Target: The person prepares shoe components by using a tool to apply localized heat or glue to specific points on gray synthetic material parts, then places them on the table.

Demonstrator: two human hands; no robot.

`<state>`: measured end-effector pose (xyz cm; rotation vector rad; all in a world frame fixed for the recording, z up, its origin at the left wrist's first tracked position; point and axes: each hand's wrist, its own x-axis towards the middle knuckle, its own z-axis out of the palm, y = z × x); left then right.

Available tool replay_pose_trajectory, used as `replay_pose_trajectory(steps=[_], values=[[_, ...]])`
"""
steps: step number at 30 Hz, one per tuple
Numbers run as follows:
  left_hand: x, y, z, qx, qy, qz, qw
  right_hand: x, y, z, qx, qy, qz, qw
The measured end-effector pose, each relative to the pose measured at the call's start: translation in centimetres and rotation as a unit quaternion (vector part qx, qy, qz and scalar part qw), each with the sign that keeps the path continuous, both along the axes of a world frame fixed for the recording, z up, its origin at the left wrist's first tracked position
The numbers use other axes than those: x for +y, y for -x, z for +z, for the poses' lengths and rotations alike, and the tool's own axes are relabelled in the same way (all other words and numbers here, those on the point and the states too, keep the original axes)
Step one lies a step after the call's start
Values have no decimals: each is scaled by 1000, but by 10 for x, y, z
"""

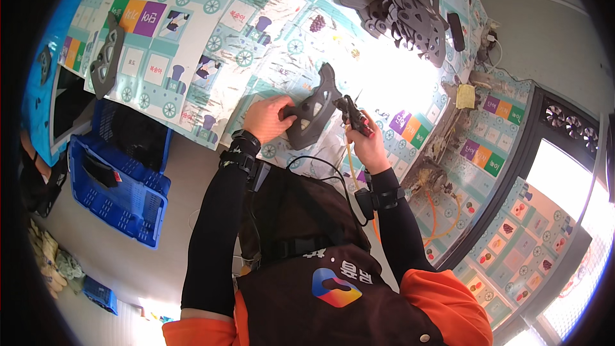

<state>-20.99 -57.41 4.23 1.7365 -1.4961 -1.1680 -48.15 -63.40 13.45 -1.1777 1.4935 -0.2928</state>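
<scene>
Covering the whole table: a teal-and-white sheet of train cars, with Korean lettering on purple, orange and green blocks and smaller words in white squares; the left-hand blocks read upside down. Brown apron at the near edge, bearing white lettering, inverted, and a multicoloured emblem. Heap of dark grey perforated parts at the far edge, toward the right corner. Blue crate below the near edge, left of the apron; in it a black item with a small red label, text too small to read. One grey perforated piece by the middle of the near edge, tilted, narrow end away from the person; left hand pinches its lower left side between thumb and fingers. A similar loose piece lies farther left, its lower end at the near edge. Right hand is closed round a dark hand tool with red on it, tip beside the held piece; cannot tell if they touch. Thin tan hose runs down from the hand. Black oblong object near the right edge, beside the heap.
</scene>
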Motion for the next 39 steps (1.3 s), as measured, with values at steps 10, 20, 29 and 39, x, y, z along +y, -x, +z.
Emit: replay_pose_trajectory(steps=[10, 20, 29, 39], values=[[-2, 1, 2, 2, -8, 2, 1000, -2, -2, -4, -18, -2, -23, 1000], [0, 1, 1, -2, -7, 0, 1000, -3, -4, -4, 1, -17, 5, 1000], [-2, 3, 0, -3, -2, -1, 1000, -1, 4, -6, 25, -25, 39, 999], [0, 3, -1, -13, 3, -2, 1000, 8, 7, -1, 56, -20, 43, 997]])
